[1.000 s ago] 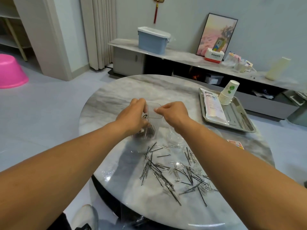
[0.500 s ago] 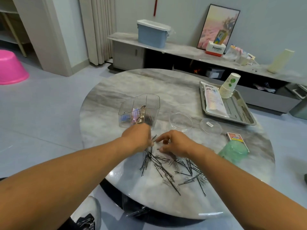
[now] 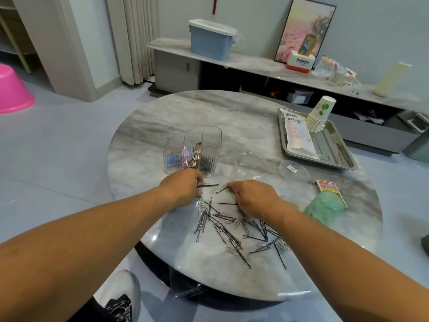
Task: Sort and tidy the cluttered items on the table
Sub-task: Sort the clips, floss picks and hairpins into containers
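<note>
I am looking down at a round, grey marbled desk [image 3: 162, 117] with both my bare forearms reaching in. My left hand [image 3: 183, 185] has its fingers curled, its grip pinched together on a few black hairpins [image 3: 207, 185] that stick out to the right of my fingertips. My right hand [image 3: 251, 197] is knuckles-up with fingers curled down onto the far edge of the pile of pins and paper clips [image 3: 234, 225]; I cannot tell whether its grip has closed on anything. The pile spreads loose across the near part of the desk, black hairpins mixed with silver paper clips.

Just beyond my left hand stands a clear ribbed organiser [image 3: 192, 151] split into compartments. The left part holds blue items, the middle holds pink ones and shiny silver clips, and the right holds black hairpins standing upright.

To the right of it sits a clear round dish [image 3: 251, 165], and beside that its flat clear lid [image 3: 293, 171] with a small label. Nearer me on the right are a translucent green cup [image 3: 325, 209] and, touching it, a small printed box [image 3: 326, 187].

At the far right, a metal tray [image 3: 343, 159] carries a white packet [image 3: 298, 133] and a stack of paper cups [image 3: 319, 115].
</note>
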